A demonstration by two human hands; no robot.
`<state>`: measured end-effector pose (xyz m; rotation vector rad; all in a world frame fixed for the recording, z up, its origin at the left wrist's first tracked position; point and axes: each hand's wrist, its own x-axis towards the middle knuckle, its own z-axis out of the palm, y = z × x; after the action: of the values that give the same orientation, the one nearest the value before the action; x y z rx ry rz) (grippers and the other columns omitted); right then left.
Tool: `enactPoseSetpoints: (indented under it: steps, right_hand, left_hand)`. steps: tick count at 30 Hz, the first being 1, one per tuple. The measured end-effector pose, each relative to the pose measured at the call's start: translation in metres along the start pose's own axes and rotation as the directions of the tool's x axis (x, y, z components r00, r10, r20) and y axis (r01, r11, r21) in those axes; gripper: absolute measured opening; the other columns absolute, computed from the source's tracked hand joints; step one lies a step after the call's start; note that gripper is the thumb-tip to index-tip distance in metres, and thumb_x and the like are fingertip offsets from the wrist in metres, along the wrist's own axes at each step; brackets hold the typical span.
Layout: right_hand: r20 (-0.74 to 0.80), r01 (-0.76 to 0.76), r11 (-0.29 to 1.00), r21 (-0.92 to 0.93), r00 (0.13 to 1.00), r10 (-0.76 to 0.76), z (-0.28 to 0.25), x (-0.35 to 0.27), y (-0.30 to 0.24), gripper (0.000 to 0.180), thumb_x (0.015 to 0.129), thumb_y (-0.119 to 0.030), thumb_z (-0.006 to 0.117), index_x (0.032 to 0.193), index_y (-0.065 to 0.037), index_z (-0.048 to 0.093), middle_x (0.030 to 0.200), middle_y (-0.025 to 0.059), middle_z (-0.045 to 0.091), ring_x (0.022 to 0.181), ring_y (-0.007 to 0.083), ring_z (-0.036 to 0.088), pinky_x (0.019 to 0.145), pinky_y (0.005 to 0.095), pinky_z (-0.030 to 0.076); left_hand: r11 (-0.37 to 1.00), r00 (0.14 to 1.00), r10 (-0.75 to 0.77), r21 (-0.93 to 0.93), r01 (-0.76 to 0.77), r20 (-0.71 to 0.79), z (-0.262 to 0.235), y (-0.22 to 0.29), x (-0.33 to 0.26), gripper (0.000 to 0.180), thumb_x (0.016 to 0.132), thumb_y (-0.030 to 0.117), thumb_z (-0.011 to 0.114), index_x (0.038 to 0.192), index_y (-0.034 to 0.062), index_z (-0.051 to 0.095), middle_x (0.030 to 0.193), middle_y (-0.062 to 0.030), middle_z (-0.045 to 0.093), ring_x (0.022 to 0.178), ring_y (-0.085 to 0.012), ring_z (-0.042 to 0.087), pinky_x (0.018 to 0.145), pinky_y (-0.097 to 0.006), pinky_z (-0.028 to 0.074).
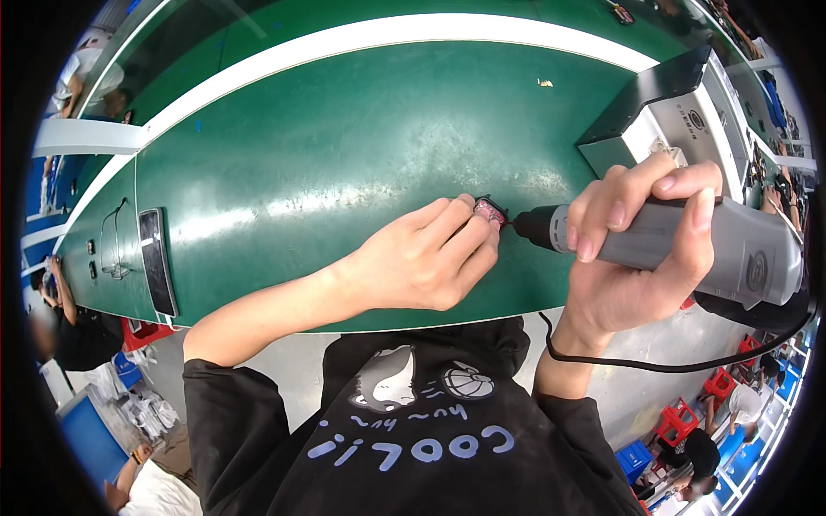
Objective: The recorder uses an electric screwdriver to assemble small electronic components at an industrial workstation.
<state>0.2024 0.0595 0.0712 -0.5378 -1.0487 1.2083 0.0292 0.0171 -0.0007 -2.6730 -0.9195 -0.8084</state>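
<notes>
A grey electric screwdriver (731, 236) lies across my right hand (641, 249), whose fingers wrap round its body. Its black nose points left, and the tip meets or nearly meets the edge of a small part with a black frame and a pinkish-red inside (490, 211). My left hand (430, 254) pinches that part against the green worktable (344, 112) with its fingertips, which hide some of it. From the rear of the screwdriver a black cord (654, 368) loops down past my right forearm.
A white and black box-shaped machine (680, 112) stands at the right, just beyond the screwdriver. At the left lie a dark phone (157, 262) and a thin wire frame (112, 241). A white strip (387, 27) borders the table's far side. Other people sit at both sides.
</notes>
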Motion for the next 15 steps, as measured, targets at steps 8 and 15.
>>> enactPoseSetpoints:
  steps: [8,15]
  right_hand:
    - [-0.016,-0.026,0.998,0.052,1.0,0.027,-0.0007,0.0012,-0.0018,0.019,0.099,-0.021,0.045,0.093,-0.005,0.037,0.065,0.014,0.051,0.037,0.0185,0.041,0.038,0.0322,0.04]
    - [-0.045,-0.033,0.996,0.087,0.998,0.037,-0.0037,-0.0015,0.0025,0.018,0.098,-0.019,0.044,0.089,-0.006,0.035,0.058,0.011,0.046,0.037,0.0173,0.037,0.037,0.0312,0.038]
  left_hand:
    - [1.0,1.0,-0.011,0.011,0.011,-0.006,0.0009,0.0008,0.0014,0.028,0.067,0.004,0.067,0.094,-0.0043,0.066,0.082,-0.0086,0.056,0.078,-0.0221,0.062,0.067,-0.029,0.055]
    - [0.999,0.999,-0.042,-0.03,0.041,-0.003,0.0013,0.0001,0.0036,0.026,0.068,0.003,0.067,0.093,-0.0035,0.066,0.083,-0.0083,0.056,0.079,-0.022,0.062,0.069,-0.029,0.055]
